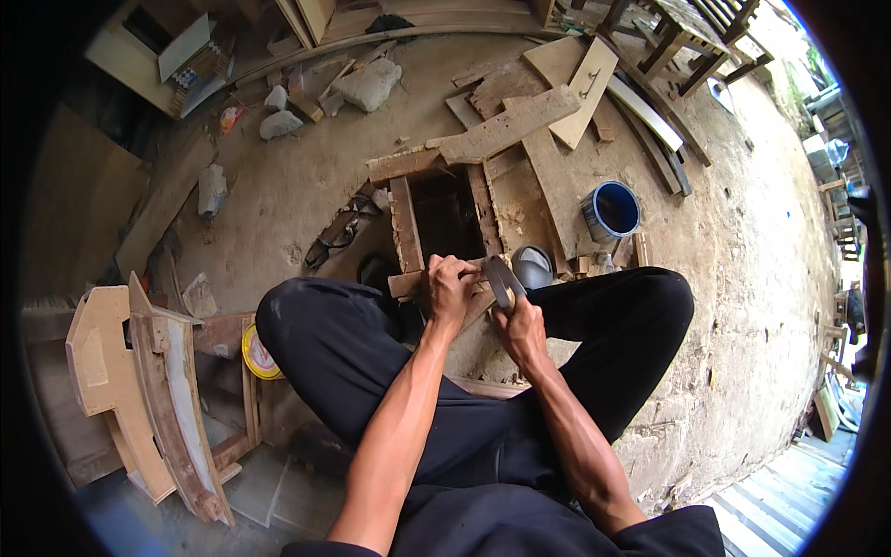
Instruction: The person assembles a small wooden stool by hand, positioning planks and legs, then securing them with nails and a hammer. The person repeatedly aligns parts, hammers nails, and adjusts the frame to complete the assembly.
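I sit with my knees spread around a rough wooden frame (406, 227) with a dark hollow inside. My left hand (448, 290) is closed at the frame's near edge, its fingertips pinched together. What lies between those fingers is too small to make out. My right hand (522, 331) grips a dark, flat, blade-like tool (502, 282), whose exact kind I cannot tell. The tool's upper end is close beside my left fingertips. A grey rounded object (532, 266) sits just past the tool, by my right knee.
A blue bucket (613, 210) stands beyond my right knee. Boards (509, 123) and a panel with a handle (587, 91) lie ahead. Stones (369, 84) are scattered at the far left. Curved wooden pieces (167, 408) and a yellow-rimmed round lid (261, 353) are at my left.
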{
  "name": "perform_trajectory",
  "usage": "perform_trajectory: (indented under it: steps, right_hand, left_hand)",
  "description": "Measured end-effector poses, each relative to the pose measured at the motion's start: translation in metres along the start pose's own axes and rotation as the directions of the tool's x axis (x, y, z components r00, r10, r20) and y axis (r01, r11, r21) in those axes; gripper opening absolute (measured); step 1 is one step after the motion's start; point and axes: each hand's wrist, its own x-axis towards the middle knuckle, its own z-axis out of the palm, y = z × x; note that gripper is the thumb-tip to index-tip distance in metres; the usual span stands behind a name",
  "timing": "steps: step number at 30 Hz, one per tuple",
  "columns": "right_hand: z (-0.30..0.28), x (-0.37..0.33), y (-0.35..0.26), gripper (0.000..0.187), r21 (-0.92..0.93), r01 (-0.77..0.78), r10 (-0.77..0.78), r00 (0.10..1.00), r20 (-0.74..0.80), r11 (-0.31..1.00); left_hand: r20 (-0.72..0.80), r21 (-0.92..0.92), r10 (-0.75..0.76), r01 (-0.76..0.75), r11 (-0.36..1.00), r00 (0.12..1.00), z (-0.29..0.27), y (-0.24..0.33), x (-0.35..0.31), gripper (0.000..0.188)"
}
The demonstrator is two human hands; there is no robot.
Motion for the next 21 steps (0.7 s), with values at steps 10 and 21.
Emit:
perform_trajectory:
  steps: [10, 21]
  right_hand:
    - [-0.005, 0.002, 0.001, 0.025, 0.032, 0.032, -0.027, 0.992, -0.126, 0.999]
    - [-0.009, 0.002, -0.006, 0.025, 0.002, 0.035, -0.035, 0.999, -0.020, 0.999]
  left_hand:
    - [-0.009, -0.061, -0.081, 0.080, 0.995, 0.997, 0.001, 0.002, -0.001, 0.008]
    - [0.002, -0.058, -0.081, 0.081, 0.995, 0.997, -0.004, 0.008, 0.001, 0.010]
